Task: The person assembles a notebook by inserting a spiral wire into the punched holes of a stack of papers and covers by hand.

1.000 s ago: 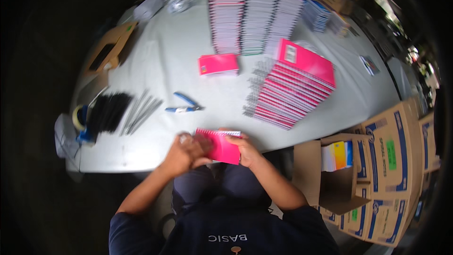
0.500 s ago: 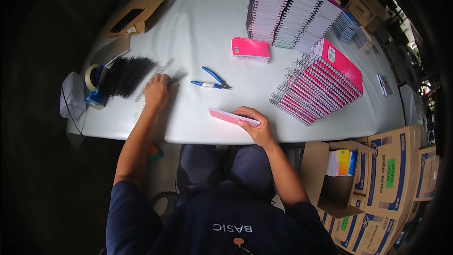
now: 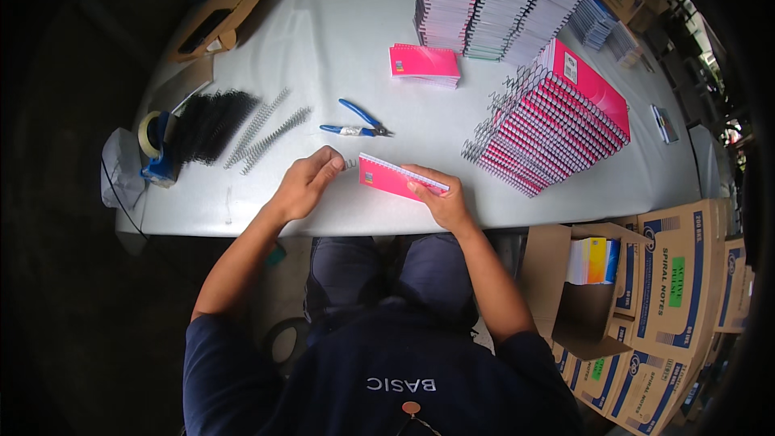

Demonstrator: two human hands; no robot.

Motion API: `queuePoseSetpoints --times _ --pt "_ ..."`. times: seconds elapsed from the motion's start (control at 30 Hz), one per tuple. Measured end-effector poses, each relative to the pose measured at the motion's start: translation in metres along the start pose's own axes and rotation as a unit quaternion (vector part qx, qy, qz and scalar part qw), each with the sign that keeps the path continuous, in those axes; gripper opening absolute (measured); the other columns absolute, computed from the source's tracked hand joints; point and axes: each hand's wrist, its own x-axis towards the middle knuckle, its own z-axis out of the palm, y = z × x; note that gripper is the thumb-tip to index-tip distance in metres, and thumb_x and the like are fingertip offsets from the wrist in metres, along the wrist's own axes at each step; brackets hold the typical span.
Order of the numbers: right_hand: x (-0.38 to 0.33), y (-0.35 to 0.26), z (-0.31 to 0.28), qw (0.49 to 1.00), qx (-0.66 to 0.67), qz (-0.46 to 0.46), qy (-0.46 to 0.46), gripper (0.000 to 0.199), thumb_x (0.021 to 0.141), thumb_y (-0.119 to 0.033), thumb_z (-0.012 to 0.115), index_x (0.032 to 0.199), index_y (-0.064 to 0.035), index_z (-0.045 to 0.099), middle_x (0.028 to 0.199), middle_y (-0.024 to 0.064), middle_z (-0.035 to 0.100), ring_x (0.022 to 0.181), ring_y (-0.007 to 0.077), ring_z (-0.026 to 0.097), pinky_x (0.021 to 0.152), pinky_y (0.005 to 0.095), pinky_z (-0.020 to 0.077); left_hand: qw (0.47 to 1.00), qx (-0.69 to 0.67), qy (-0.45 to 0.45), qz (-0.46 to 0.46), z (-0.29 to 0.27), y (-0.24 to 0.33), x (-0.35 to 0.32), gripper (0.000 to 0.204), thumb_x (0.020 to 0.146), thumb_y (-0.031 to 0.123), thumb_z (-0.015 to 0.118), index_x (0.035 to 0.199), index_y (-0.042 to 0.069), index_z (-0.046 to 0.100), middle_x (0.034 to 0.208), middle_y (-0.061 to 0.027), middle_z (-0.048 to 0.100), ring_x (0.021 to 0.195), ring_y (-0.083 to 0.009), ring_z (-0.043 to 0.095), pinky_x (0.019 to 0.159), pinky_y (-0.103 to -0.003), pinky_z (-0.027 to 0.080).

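My right hand (image 3: 440,196) is closed on the right end of a small pink notepad (image 3: 391,178), which shows a row of punched holes along its upper edge. Pinched in my left hand (image 3: 311,182) is a wire spiral coil (image 3: 350,165); its free end points at the pad's left end, and most of it is hidden by the fingers. Beyond my hands lie blue-handled cutting pliers (image 3: 359,125), opened out. Loose grey spiral coils (image 3: 274,136) and a dense heap of black coils (image 3: 211,125) rest left of the pliers.
A short pile of pink pads (image 3: 424,63) stands at mid-table. To its right is a stack of pink spiral notebooks (image 3: 557,117), with taller notebook stacks (image 3: 492,8) behind. A blue tape dispenser (image 3: 161,149) sits at the left edge. Cardboard boxes (image 3: 674,274) fill the lower right.
My left hand has come from the loose coils toward the pad, bringing one coil. My right hand has tilted the pad so that more of its pink cover shows.
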Motion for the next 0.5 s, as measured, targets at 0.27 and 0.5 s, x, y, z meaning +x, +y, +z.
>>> queuePoseSetpoints --times 0.27,0.5 --pt "-0.002 -0.001 0.002 1.0 -0.021 -0.017 0.009 0.026 0.087 -0.001 0.059 0.113 0.001 0.062 0.107 0.0088 0.066 0.097 0.0107 0.058 0.088 0.0245 0.0455 0.996 -0.06 -0.003 -0.073 0.011 -0.004 0.01 0.044 0.096 0.04 0.046 0.079 0.0 0.056 0.062 -0.006 0.051 0.059 -0.013 0.047 0.059 -0.028 0.041" --pt "-0.003 -0.002 0.002 1.0 -0.024 -0.015 -0.003 0.026 0.086 0.0 0.059 0.112 0.0004 0.063 0.106 0.0093 0.066 0.094 0.0107 0.059 0.085 0.0235 0.0466 0.988 -0.12 -0.03 -0.092 0.003 0.011 0.02 0.031 0.094 0.03 0.052 0.078 0.003 0.055 0.066 -0.0012 0.052 0.062 -0.0081 0.048 0.058 -0.023 0.04"
